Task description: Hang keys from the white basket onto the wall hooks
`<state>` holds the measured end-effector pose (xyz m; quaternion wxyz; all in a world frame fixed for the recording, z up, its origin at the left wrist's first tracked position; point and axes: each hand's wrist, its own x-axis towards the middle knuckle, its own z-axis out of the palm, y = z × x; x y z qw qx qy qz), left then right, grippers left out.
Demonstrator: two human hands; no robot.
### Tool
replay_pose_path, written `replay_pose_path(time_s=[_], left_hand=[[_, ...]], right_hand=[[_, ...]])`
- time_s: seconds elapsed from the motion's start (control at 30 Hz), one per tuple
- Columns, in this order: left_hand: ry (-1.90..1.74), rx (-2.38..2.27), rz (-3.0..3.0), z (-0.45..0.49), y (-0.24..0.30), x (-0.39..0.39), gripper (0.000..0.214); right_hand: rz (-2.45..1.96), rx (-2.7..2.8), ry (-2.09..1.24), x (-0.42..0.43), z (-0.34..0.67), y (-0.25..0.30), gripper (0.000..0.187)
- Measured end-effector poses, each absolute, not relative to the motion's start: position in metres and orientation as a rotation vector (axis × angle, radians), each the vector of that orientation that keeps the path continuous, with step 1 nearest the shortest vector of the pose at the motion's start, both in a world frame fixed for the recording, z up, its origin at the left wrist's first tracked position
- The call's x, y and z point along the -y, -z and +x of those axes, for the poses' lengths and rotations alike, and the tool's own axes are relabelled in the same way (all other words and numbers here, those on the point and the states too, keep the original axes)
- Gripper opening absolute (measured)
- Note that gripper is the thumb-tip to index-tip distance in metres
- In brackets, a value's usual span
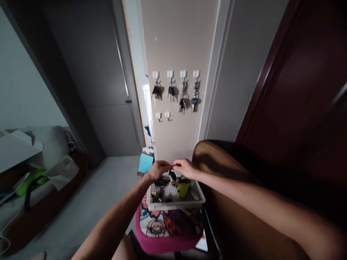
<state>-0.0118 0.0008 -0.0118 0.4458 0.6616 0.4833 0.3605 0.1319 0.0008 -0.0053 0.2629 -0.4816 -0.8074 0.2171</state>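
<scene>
Both hands meet above the far edge of a white plastic basket (pixel 177 206), fingertips nearly touching. The left hand (pixel 159 170) and the right hand (pixel 186 169) each have thumb and fingers pinched together, grasping the top of a small dark fob (pixel 172 176) that hangs just below them, over the basket; the exact part between the fingertips is too small to make out. Inside the basket, a bright yellow-green item (pixel 183 190) lies right of the middle, a dark rounded item (pixel 162 181) sits toward the far left, and a cluster of small trinkets (pixel 156 197) lies in the near left corner. The basket rests on a pink-rimmed seat (pixel 168 246) covered in a flowered pattern. On the beige wall panel (pixel 179 137) ahead, four white hooks (pixel 183 74) stand in a row, each carrying keys (pixel 182 104); two more hooks (pixel 167 116) are fixed lower on the left. A light blue box (pixel 145 163) sits on the tiled floor (pixel 114 180) left of the hands, and a curved brown piece of furniture (pixel 230 206) stands just right of the basket, beneath the right forearm.
</scene>
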Motion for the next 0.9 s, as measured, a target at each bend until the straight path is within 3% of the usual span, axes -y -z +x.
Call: replay_pose_path(time_s=[0.17,0.6,0.9], left_hand=[[-1.01,-1.188,1.619,-0.007,0.001,-0.009,0.011],[-1.282,-1.431,1.65,-0.025,-0.054,-0.051,0.022],[-1.257,-1.459,1.686,-0.034,-0.048,-0.062,0.023]], right_hand=[[-1.263,2.116,-0.58,-0.009,0.134,-0.008,0.018],[-1.259,1.581,-0.666,-0.098,0.084,-0.092,0.015],[-1.425,1.401,-0.648,-0.144,0.064,-0.097,0.017]])
